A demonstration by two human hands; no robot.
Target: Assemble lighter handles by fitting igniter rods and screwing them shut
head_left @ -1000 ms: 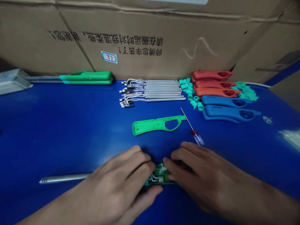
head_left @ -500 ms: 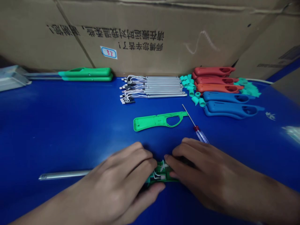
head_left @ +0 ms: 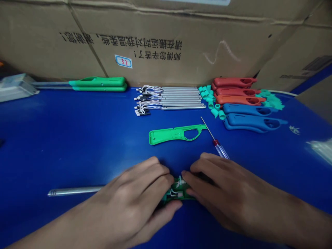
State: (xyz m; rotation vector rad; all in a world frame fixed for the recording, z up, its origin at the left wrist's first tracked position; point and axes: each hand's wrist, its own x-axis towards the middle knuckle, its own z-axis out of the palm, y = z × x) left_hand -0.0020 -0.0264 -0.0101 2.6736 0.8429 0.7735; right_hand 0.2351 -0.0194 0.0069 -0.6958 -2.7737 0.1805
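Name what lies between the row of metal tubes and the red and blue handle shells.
In the head view, a cluster of small teal caps lies between the metal tubes and the red and blue handle shells.

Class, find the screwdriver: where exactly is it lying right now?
In the head view the screwdriver lies right of centre on the blue table, its tip by the open green shell half and its handle just beyond the right hand.
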